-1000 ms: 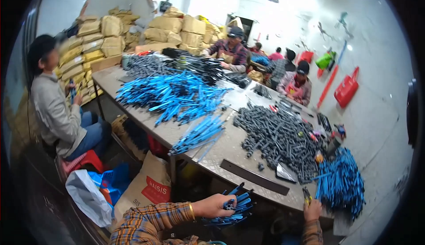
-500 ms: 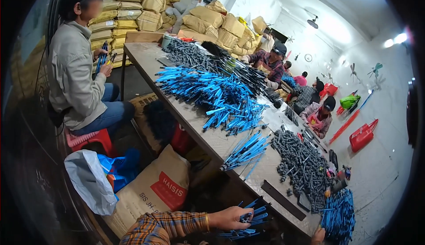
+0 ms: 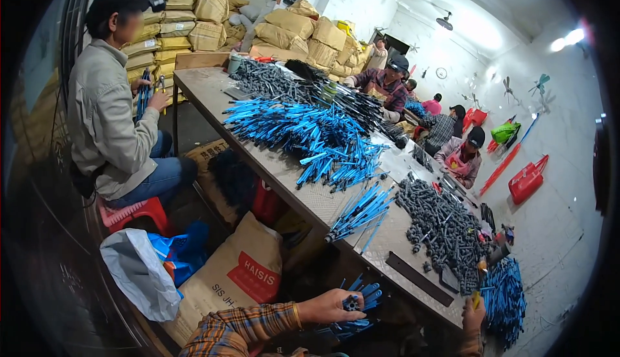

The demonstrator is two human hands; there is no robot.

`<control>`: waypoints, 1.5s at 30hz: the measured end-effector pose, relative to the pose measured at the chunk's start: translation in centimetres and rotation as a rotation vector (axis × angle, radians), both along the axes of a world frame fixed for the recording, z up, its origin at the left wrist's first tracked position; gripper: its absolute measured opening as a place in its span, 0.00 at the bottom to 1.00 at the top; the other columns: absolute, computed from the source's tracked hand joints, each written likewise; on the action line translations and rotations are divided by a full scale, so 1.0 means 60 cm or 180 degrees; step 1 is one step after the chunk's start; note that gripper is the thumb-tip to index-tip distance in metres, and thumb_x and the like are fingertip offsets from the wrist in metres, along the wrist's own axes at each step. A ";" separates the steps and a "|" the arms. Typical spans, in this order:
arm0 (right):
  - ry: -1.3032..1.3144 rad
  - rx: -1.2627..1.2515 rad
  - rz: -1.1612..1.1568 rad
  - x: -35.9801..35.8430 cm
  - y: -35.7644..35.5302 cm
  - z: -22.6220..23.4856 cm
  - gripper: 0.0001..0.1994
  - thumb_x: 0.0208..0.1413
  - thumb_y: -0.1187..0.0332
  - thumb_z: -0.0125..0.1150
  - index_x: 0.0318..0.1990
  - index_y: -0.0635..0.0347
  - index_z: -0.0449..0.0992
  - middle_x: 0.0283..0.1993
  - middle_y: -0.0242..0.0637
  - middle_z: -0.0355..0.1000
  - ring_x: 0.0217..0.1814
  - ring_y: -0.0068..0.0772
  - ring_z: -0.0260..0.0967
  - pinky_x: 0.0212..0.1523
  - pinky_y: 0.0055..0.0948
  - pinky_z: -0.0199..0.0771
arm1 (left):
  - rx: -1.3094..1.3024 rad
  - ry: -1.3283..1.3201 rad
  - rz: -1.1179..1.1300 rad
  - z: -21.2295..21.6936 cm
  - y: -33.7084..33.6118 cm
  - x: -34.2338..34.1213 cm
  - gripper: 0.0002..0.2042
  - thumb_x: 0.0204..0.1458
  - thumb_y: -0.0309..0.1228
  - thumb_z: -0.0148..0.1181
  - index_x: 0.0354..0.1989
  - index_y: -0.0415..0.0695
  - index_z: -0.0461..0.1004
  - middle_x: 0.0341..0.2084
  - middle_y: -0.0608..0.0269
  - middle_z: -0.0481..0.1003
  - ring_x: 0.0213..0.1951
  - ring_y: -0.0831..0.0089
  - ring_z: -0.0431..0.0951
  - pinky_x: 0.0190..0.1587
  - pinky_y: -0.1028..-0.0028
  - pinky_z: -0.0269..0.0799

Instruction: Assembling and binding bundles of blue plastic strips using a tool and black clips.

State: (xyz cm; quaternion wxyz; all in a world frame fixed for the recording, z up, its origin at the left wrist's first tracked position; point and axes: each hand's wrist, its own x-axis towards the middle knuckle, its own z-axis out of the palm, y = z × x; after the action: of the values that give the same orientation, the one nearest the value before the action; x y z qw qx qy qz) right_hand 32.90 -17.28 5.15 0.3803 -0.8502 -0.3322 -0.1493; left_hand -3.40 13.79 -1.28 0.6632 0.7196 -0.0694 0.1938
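Note:
My left hand (image 3: 330,306), at the end of an orange plaid sleeve, is closed around a bundle of thin blue sticks (image 3: 369,295) with dark ends. The bundle is below the table's near edge. At the lower right my right hand (image 3: 473,317) is closed on a small tool with a yellow handle (image 3: 476,299); its working end cannot be made out. Next to that hand, at the table's right end, stands a thick pile of blue sticks (image 3: 505,299). A heap of small dark grey plastic parts (image 3: 442,234) lies just beyond it.
The long table (image 3: 310,195) carries a big blue stick pile (image 3: 303,131), a smaller bundle (image 3: 361,212) and a dark flat bar (image 3: 420,278). A printed brown sack (image 3: 226,270) and a white bag (image 3: 139,273) stand at left. A seated co-worker (image 3: 116,118) holds sticks; others work across the table.
My right hand has risen further into view, now showing the yellow-handled tool. My left hand has turned slightly, with the bundle's dark ends facing up more. The view has shifted a little.

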 end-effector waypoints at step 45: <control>-0.2266 -0.1726 0.2447 -0.185 0.168 0.046 0.10 0.43 0.68 0.56 0.36 0.52 0.74 0.50 0.30 0.62 0.47 0.32 0.58 0.53 0.37 0.54 | 0.0535 0.0702 0.0177 0.069 -0.069 0.104 0.16 0.41 0.25 0.65 0.40 0.38 0.72 0.24 0.66 0.74 0.23 0.78 0.68 0.28 0.80 0.65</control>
State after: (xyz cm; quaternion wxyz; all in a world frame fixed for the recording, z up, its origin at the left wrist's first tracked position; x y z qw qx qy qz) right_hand 21.77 -7.19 7.91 0.0413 -0.6332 -0.7500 -0.1868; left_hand 2.86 9.62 2.87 0.5986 0.7911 0.0079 0.1253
